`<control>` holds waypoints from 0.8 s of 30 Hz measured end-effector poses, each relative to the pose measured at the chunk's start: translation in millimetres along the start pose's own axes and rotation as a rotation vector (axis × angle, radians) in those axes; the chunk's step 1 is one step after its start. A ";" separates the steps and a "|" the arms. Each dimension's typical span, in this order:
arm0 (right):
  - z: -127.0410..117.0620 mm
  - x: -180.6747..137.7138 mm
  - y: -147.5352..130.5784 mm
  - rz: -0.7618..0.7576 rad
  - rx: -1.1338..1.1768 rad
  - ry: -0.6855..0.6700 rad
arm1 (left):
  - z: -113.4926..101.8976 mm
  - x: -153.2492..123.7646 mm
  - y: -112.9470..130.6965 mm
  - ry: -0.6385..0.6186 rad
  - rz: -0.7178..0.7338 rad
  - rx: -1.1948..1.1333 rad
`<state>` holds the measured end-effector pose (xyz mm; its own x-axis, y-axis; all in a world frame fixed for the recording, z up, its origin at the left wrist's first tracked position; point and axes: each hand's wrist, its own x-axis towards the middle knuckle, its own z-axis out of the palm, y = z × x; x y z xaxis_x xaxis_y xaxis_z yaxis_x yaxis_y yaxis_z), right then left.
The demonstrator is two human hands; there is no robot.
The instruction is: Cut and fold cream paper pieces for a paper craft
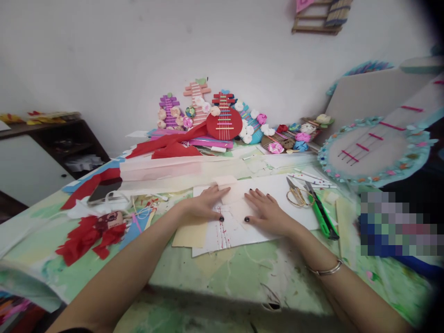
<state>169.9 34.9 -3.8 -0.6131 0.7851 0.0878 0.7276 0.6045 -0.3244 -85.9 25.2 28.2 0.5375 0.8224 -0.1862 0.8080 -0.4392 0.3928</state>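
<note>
Both palms face down over a white board (249, 236) marked with red and dark lines. My left hand (204, 202) lies with its fingers apart on the left side of a small pale cream sheet (239, 212). On the right side of that sheet rests my right hand (265, 208), fingers spread. Neither hand grips anything. Part of the sheet is hidden under the fingers. A yellowish piece of card (189, 235) sticks out from under the board at the left. Right of my right hand lie gold-handled scissors (296, 196) and a green utility knife (324, 215).
Red crepe paper (78, 238) and a dark flat device (104, 188) lie at the left. Paper-flower-trimmed lute models, one red (225, 122), lean against the wall. A large lute shape with a blue ruffled edge (367, 150) stands at the right. A long pale sheet (166, 173) crosses behind.
</note>
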 end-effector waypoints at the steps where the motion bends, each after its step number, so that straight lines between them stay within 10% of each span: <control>1: 1.4 0.6 0.1 -0.001 -0.021 -0.032 | -1.0 0.2 1.0 -0.005 0.004 0.010; 12: -25.7 -5.3 24.1 0.170 -0.066 -0.008 | -7.2 -5.8 -19.0 -0.004 -0.018 -0.040; 19: -49.1 -16.9 -13.9 -0.241 0.235 0.510 | -6.0 -1.8 -35.6 0.222 0.075 -0.371; 24: -79.2 -85.0 -51.6 -0.467 0.389 0.668 | -7.4 -0.1 -21.6 0.517 0.099 -0.627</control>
<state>208.9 -52.4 80.1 -0.4256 0.4594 0.7796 0.2197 0.8882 -0.4035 -105.3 37.3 26.4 0.2959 0.9208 0.2542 0.3951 -0.3603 0.8450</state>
